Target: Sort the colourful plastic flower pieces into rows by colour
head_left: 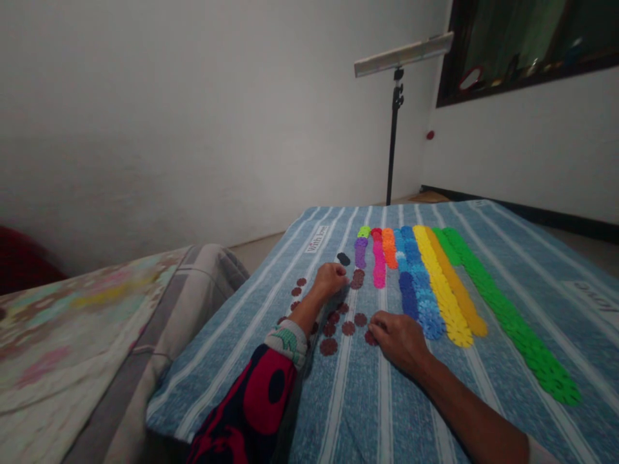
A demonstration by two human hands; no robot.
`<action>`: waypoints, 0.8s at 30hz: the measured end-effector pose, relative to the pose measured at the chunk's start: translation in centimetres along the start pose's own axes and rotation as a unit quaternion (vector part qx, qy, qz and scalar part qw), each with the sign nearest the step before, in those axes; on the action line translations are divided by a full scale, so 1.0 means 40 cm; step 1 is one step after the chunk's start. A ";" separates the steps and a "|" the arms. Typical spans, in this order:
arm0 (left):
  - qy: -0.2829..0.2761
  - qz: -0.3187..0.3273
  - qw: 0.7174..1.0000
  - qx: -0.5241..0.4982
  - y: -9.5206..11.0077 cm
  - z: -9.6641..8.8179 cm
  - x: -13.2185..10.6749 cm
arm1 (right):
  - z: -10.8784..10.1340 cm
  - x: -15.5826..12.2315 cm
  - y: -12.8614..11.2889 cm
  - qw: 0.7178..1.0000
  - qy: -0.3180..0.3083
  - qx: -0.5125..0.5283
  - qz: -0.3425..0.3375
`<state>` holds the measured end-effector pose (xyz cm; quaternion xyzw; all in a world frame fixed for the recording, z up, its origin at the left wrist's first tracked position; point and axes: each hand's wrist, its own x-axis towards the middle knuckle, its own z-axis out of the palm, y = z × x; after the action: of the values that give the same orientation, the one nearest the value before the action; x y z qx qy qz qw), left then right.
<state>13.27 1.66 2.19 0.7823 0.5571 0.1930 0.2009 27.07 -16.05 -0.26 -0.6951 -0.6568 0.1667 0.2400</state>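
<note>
Brown notched plastic discs [329,347] lie scattered on a blue striped cloth. My right hand [399,336] is closed, its fingertips pinching the edge of a brown disc [371,338] at the right of the scatter. Farther up, my left hand [330,278] is closed in a pinch, and whatever its fingers hold is hidden. Just right of it is a short overlapping stack of brown discs [358,279]. Black discs [343,258] sit just beyond the left hand. My left forearm covers part of the scatter.
Overlapping rows of discs run to the right: purple [360,252], pink [379,267], orange [389,246], blue [425,303], yellow [445,293] and green [512,322]. A floral-covered surface [97,348] stands left of the cloth-covered table [232,361]. Behind is a black stand [393,142].
</note>
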 end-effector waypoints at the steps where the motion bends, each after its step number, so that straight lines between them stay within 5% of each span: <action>1: 0.004 -0.012 1.000 0.005 -0.015 -0.018 0.001 | 0.000 0.000 0.000 1.000 -0.001 -0.002 0.000; 10: 0.020 -0.102 0.988 0.116 -0.180 -0.193 -0.013 | 0.007 0.001 0.007 1.000 0.003 -0.010 -0.004; 24: -0.030 -0.091 0.982 0.165 -0.169 -0.163 0.007 | 0.010 -0.002 0.013 1.000 0.007 0.007 -0.008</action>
<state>4.55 4.60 4.13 0.7563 0.6438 0.0554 0.1025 27.28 -16.07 -0.88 -0.6890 -0.6597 0.1646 0.2510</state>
